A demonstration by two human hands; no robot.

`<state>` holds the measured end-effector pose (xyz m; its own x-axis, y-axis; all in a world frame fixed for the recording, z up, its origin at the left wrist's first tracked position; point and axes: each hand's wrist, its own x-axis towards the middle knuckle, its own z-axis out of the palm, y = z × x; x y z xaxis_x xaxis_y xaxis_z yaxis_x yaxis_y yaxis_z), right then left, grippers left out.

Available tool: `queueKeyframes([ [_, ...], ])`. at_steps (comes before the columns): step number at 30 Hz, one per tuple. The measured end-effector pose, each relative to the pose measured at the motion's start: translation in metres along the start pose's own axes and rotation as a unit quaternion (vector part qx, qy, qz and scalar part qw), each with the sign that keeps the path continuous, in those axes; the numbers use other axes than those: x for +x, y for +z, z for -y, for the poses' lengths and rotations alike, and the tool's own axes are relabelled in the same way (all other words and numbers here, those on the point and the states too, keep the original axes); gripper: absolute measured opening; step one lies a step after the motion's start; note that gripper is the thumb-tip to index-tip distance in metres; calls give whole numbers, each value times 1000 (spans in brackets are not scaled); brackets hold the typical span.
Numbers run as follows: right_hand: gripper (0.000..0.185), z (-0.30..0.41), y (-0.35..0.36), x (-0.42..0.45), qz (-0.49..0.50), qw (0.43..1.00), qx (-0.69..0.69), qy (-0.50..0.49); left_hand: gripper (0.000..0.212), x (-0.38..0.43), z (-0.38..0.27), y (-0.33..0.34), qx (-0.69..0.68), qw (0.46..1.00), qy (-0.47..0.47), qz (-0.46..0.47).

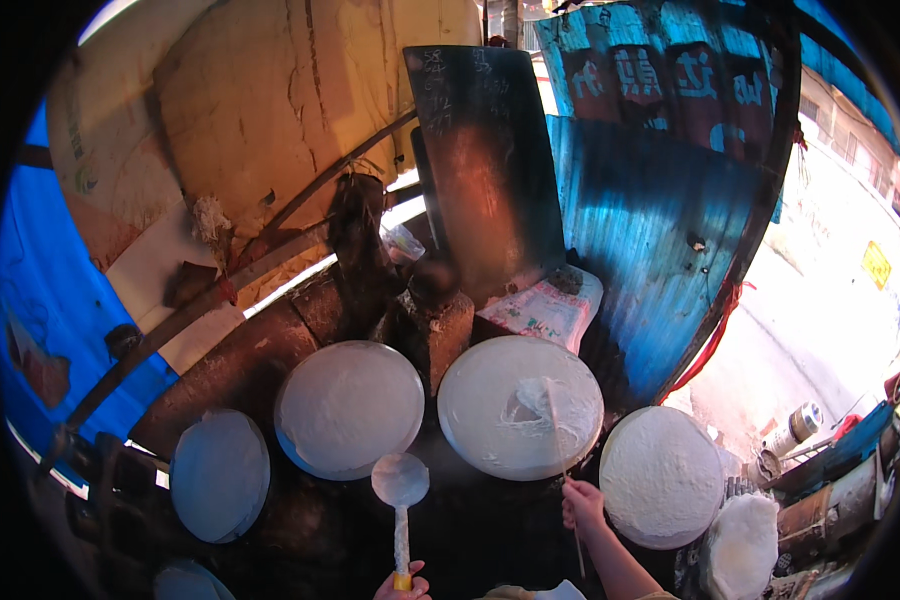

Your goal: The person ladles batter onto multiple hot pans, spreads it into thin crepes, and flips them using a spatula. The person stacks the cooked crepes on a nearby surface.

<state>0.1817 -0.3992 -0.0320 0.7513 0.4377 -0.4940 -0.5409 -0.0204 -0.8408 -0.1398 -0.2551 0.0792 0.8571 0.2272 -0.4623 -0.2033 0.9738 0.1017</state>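
My left hand [403, 585], at the bottom edge, grips the yellow end of a ladle's handle. The ladle's round bowl [400, 481] is coated pale and sits just below the left-middle round griddle [349, 409], which a pale layer covers. My right hand [583, 508] is closed around a thin stick [557, 420]. The stick's upper part lies across the right-middle griddle [480, 409], over a patch of wet white batter [544, 401] with streaked, uneven edges. To the right of that hand, another round griddle [661, 480] bears a rough white layer.
A smaller-looking round griddle [221, 476] stands at left, with part of a pale disc [191, 581] below it. A white mass [741, 547] sits at lower right. Behind the griddles are a brick block [450, 337], a dark board [487, 165] with chalk writing and a blue corrugated sheet [645, 247].
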Motion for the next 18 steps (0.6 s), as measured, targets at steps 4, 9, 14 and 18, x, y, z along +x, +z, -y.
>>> queueKeyframes([
  [4, 13, 14, -8, -17, 111, 987, 31, 112, 35, -6, -11, 15, 118, 991, 25, -50],
  [9, 15, 35, -13, 48, -3, 998, -38, -43, 53, 41, -51, 37, 259, 963, -64, 44],
  [14, 14, 29, -11, 8, 121, 987, -55, 95, 50, 102, -44, 102, 327, 933, -86, 125],
  [18, 15, 5, -37, -46, 129, 987, 4, 98, 41, 163, 1, 113, 343, 938, 23, 31],
])
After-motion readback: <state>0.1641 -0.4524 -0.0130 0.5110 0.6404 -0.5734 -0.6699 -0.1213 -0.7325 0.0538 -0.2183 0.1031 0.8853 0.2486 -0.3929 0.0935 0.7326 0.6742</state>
